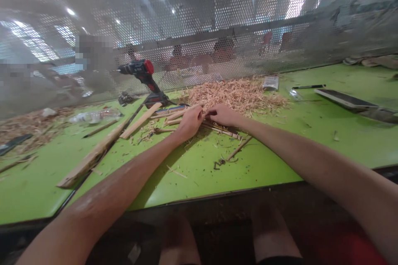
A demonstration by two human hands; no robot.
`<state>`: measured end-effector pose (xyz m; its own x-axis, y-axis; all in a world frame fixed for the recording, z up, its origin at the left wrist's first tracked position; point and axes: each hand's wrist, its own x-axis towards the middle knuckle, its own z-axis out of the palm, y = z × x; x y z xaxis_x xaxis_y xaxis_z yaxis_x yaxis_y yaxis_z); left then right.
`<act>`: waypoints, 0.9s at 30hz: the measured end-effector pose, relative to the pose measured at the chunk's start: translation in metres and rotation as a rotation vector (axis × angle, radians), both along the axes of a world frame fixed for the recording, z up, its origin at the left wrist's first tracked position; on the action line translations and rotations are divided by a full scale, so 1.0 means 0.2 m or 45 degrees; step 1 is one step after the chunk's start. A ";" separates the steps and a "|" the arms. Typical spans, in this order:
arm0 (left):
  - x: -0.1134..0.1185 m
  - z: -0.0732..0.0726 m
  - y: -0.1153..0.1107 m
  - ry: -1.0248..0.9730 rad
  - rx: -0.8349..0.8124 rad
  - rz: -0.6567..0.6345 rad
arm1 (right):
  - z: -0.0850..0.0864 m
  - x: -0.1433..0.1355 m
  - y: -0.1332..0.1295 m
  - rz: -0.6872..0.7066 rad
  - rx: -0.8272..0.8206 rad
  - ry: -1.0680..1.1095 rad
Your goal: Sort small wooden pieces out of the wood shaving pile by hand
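Note:
My left hand (190,123) and my right hand (222,115) almost meet over the middle of the green table (199,174). The fingers of both are curled together in a pinch, but what they hold is too small and partly hidden to name. Under and around them lie thin wooden sticks (224,131), several side by side. A heap of wood shavings (236,93) rises just behind my hands. Closer to me, a loose stick (239,149) lies by a small dark twisted piece (219,163).
A cordless drill (146,76) stands upright at the back left, near a flat wooden strip (141,121) and a long wooden bar (91,157). On the right lie a phone-like flat device (345,98) and a black pen (309,86). A perforated metal screen (248,29) closes the back.

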<state>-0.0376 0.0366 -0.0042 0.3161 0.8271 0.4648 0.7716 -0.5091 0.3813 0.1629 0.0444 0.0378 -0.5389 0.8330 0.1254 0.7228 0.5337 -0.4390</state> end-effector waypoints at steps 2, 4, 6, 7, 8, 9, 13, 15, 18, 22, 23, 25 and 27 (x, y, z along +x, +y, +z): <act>0.00 0.00 0.00 0.006 -0.014 0.016 | 0.00 0.00 0.00 0.013 0.002 -0.001; 0.01 0.00 0.00 0.009 -0.024 0.043 | 0.00 0.00 0.00 0.012 0.027 -0.006; 0.01 -0.01 0.01 0.007 -0.022 0.060 | -0.01 0.00 0.01 0.004 0.044 -0.011; 0.01 -0.01 0.01 0.004 -0.016 0.060 | -0.02 0.00 0.01 0.006 0.046 -0.011; 0.01 -0.02 0.02 -0.001 -0.009 0.055 | -0.02 0.00 0.02 0.013 0.045 -0.008; 0.00 -0.02 0.02 -0.006 -0.003 0.048 | -0.02 0.00 0.02 0.023 0.043 -0.003; 0.00 -0.02 0.02 -0.005 0.011 -0.005 | -0.03 0.00 0.03 0.032 0.052 0.008; 0.00 -0.01 0.02 0.002 0.025 -0.036 | -0.03 0.00 0.03 0.028 0.058 0.012; 0.00 0.00 0.01 0.009 0.044 -0.060 | -0.03 0.01 0.03 0.030 0.057 -0.006; 0.00 0.00 0.00 0.044 0.038 -0.068 | -0.03 0.00 0.03 0.024 0.057 -0.017; 0.00 0.00 0.00 0.056 0.035 -0.068 | -0.02 0.00 0.03 0.025 0.050 -0.010; 0.00 0.00 0.00 0.073 0.027 -0.068 | -0.02 0.00 0.02 0.027 0.037 0.004; 0.00 0.00 0.00 0.058 0.019 -0.055 | -0.02 0.00 0.02 0.035 0.025 0.008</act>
